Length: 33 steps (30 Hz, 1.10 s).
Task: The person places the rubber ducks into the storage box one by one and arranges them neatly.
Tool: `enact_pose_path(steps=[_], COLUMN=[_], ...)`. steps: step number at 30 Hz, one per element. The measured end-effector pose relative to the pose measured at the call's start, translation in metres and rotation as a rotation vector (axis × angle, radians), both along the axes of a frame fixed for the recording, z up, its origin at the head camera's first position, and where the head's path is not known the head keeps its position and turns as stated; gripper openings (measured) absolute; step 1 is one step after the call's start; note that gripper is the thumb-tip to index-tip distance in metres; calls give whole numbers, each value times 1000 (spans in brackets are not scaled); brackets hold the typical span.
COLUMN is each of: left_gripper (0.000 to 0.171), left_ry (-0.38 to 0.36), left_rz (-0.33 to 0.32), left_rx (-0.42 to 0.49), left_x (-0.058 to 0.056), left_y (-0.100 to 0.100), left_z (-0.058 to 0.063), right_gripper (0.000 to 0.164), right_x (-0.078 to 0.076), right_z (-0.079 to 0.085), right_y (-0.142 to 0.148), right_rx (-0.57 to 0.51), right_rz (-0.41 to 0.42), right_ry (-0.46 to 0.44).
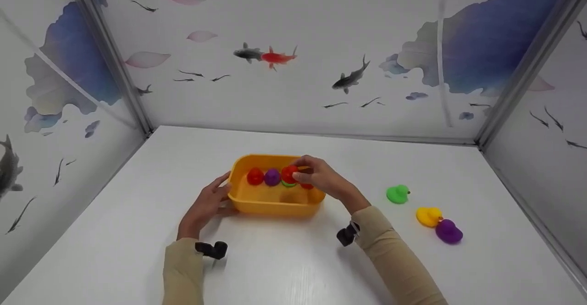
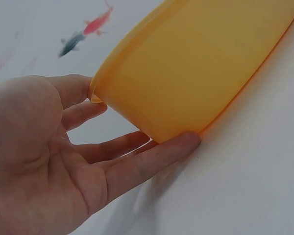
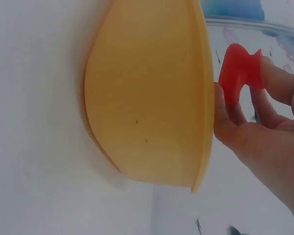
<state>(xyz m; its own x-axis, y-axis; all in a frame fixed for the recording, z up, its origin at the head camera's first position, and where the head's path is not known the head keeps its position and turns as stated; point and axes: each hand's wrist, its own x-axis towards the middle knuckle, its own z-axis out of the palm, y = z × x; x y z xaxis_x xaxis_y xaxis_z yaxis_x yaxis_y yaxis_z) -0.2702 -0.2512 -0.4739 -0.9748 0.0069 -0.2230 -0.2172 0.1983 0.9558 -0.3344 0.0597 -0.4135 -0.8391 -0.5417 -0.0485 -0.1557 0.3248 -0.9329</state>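
Observation:
An orange plastic tub [image 1: 261, 203] stands mid-table. My left hand [image 1: 207, 202] rests against its left corner with straight fingers [image 2: 152, 164], touching the tub's wall [image 2: 196, 73]. Over the tub's right side, my right hand [image 1: 316, 176] pinches a red toy duck [image 1: 289, 174] between thumb and fingers; the right wrist view shows that duck [image 3: 240, 68] just above the tub's rim [image 3: 206, 98]. Inside the tub sit another red duck [image 1: 255, 176], a purple duck [image 1: 272, 176] and a green one [image 1: 289, 184], partly hidden.
Three ducks lie on the white table to the right: green [image 1: 397, 194], yellow [image 1: 428, 216] and purple [image 1: 448, 231]. Painted panels wall in the table at the back and both sides.

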Motion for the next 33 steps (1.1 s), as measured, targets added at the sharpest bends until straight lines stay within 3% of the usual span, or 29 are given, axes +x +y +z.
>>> enact_pose_path(steps=[8,22,33], left_gripper=[52,53,53], left_ry=[44,36,23], left_rz=[-9,-13,-5], left_rx=[6,17,-6], left_x=[1,1,0], left_y=[-2,-2,0], left_z=[0,-2,-3], right_gripper=[29,25,22], right_x=[1,6,6], right_z=[-5,-11,-23], right_y=[-21,-68,-85], right_rx=[-71,149,191], right_rz=[77,38,27], right_ry=[-18,-45,30])
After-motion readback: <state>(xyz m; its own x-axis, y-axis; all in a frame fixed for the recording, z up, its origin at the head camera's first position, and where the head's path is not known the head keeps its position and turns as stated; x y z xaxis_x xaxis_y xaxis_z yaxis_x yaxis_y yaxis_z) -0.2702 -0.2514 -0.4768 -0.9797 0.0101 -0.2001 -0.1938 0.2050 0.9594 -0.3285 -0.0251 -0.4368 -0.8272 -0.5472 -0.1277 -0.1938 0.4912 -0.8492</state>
